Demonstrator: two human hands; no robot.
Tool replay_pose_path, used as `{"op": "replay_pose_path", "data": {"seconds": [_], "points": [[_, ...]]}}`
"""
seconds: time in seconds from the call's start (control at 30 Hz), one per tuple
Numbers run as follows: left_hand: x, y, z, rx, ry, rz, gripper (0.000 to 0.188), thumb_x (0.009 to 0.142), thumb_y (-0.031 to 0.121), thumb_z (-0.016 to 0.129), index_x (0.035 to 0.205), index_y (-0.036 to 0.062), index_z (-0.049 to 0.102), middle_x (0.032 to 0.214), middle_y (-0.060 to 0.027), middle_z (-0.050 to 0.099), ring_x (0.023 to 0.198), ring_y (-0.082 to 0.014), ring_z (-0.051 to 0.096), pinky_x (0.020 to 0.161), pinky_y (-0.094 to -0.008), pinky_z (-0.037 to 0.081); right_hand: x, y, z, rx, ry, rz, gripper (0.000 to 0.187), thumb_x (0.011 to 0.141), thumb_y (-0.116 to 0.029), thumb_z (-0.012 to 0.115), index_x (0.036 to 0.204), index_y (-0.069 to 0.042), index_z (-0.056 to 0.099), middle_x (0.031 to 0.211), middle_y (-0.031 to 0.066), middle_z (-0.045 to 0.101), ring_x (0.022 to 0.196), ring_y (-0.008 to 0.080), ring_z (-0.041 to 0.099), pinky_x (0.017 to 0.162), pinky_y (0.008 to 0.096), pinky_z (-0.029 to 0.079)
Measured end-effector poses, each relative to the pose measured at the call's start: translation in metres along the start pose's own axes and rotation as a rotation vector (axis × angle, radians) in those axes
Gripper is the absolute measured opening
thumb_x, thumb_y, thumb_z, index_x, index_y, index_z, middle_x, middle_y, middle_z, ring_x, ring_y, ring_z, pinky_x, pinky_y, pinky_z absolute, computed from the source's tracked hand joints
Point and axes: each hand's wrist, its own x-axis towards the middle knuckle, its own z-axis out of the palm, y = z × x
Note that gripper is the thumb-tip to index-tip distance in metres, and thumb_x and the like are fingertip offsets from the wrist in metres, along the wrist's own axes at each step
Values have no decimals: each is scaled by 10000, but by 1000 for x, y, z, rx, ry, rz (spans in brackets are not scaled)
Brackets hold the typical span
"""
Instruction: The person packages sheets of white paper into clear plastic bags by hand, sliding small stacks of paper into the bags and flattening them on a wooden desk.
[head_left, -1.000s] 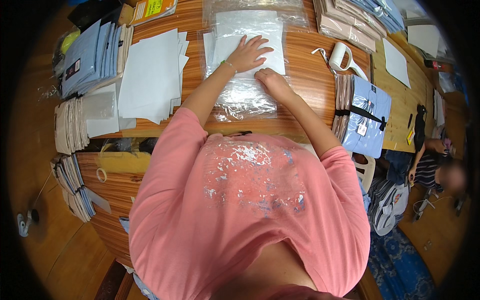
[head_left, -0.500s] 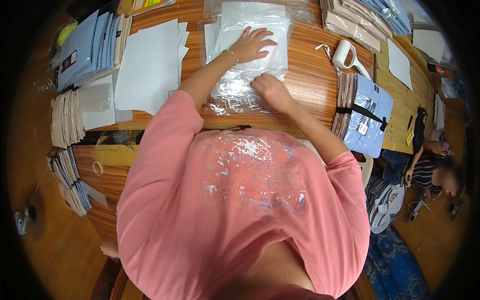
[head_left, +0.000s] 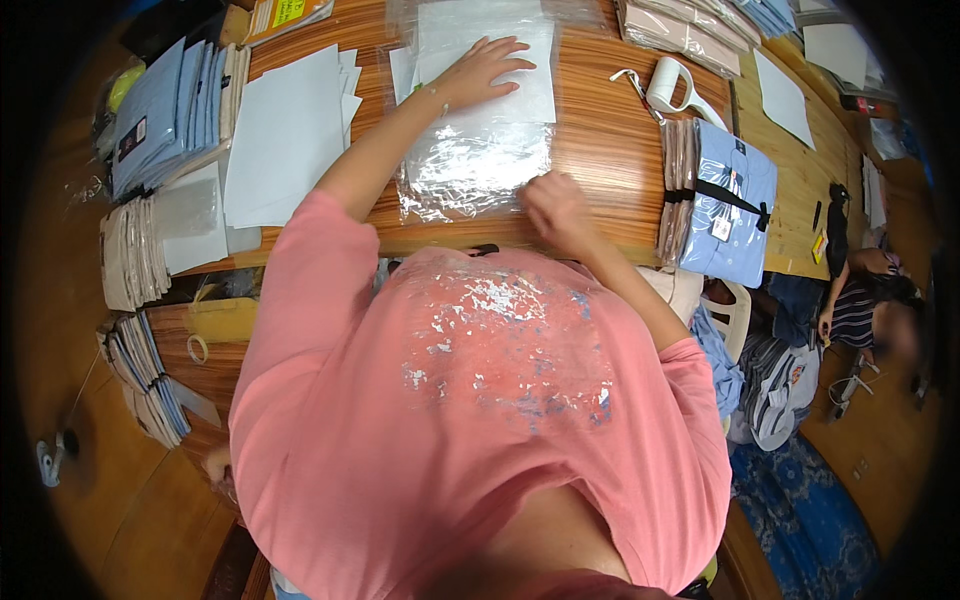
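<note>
My left hand (head_left: pixel 485 76) lies flat, fingers spread, on a white sheet (head_left: pixel 450 30) among clear plastic bags at the table's far middle. The lower part of a clear plastic bag (head_left: pixel 470 170), shiny and crinkled, stretches from under that sheet toward me. At its near right corner my right hand (head_left: pixel 560 212) is closed, with curled fingers at the plastic's edge; the fingertips are partly hidden. A stack of loose white sheets (head_left: pixel 285 135) rests to the left of my left forearm.
On the right stand a white tape dispenser (head_left: pixel 672 88) and a bundle of folded blue shirts (head_left: pixel 735 205) tied with a black band. Bagged blue garments (head_left: pixel 170 120) and beige ones (head_left: pixel 130 250) are piled at the left. A person (head_left: pixel 865 310) is at the far right.
My right hand has moved down along the bag to its near corner. My left hand stays flat on the white sheet. The whole view has shifted slightly.
</note>
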Motion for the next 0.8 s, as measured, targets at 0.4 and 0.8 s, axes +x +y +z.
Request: {"op": "replay_pose_path", "data": {"seconds": [0.4, 0.8], "points": [[-172, 115, -45, -104, -154, -238, 482, 793, 365, 705, 1168, 76, 611, 1186, -118, 563, 1103, -288, 518, 949, -390, 418, -29, 64, 14, -54, -64, -1, 433, 778, 7, 604, 1196, -96, 555, 1316, 82, 537, 1253, 242, 473, 1068, 460, 338], [-162, 110, -44, -548, -70, -669, 264, 869, 233, 651, 1026, 21, 654, 995, -112, 650, 871, -241, 611, 794, -348, 481, -22, 77, 33, 685, 265, 517, 126, 884, -112, 636, 918, 8, 653, 930, 103, 666, 776, 192, 602, 721, 284, 476]]}}
